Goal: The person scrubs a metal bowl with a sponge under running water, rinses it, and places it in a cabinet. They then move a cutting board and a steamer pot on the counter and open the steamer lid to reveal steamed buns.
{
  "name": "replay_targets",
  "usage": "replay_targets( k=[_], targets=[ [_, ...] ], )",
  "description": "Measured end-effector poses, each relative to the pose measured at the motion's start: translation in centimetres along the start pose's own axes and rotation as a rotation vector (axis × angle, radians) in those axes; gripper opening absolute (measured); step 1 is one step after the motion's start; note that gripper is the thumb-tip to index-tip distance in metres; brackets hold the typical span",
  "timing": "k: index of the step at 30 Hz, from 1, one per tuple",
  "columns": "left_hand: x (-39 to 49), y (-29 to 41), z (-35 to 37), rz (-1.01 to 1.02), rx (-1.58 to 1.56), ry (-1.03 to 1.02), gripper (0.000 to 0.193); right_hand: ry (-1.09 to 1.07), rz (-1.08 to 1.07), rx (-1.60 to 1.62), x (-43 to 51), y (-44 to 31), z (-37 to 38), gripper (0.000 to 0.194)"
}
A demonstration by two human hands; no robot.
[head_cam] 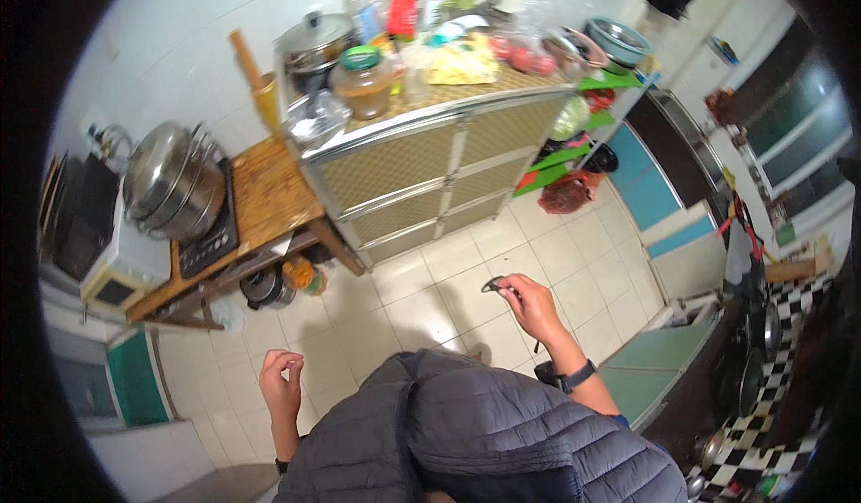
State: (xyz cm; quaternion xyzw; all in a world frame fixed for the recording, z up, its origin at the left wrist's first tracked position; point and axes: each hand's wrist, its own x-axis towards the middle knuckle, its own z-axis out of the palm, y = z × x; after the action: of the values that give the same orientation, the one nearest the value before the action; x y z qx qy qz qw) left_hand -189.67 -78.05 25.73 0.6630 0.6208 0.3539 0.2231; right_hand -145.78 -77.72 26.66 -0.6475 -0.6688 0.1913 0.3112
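My right hand [531, 301] is raised over the tiled floor, its fingers closed on a small dark looped object [494, 284]; its exact kind cannot be told. A thin dark piece shows below the palm. On the left, my left hand [281, 375] is held up with curled fingers, thumb near the fingertips, and nothing visible in it. Both wrists wear dark bands. Between the hands is the front of a grey quilted jacket [471, 415].
A cabinet [397, 173] with a pot, a jar and bags on top stands ahead. At left, a wooden table [272, 187] bears a steamer pot [175, 183] on an induction cooker. A red bag [568, 194] lies by a green-shelved rack. A counter [672, 382] runs along the right.
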Motion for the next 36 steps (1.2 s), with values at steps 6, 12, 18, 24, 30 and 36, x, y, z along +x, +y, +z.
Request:
replay_targets(
  k=[6, 12, 18, 24, 30, 36],
  targets=[
    [3.9, 9.6, 10.6, 0.182, -0.103, -0.186, 0.011, 0.175, 0.179, -0.028, -8.1, 8.1, -8.1, 0.009],
    [6.7, 24.0, 21.1, 0.679, -0.148, -0.350, 0.011, 0.135, -0.091, -0.257, -6.9, 11.7, -14.4, 0.007],
    [6.2, 35.1, 28.8, 1.084, 0.038, -0.346, 0.018, 0.064, -0.279, -0.305, -2.0, 11.0, -16.9, 0.008],
    [10.1, 36.9, 32.3, 1.091, 0.113, -0.170, 0.012, 0.134, -0.360, -0.390, 3.3, 11.6, -18.5, 0.007],
    [18.2, 37.8, 34.6, 1.058, 0.094, -0.014, 0.014, 0.152, -0.455, -0.510, 12.6, 12.8, -19.6, 0.003],
    [27.6, 39.4, 35.3, 0.972, 0.266, 0.081, 0.009, 0.238, -0.534, -0.430, 24.3, 13.5, -20.7, 0.003]
  ],
)
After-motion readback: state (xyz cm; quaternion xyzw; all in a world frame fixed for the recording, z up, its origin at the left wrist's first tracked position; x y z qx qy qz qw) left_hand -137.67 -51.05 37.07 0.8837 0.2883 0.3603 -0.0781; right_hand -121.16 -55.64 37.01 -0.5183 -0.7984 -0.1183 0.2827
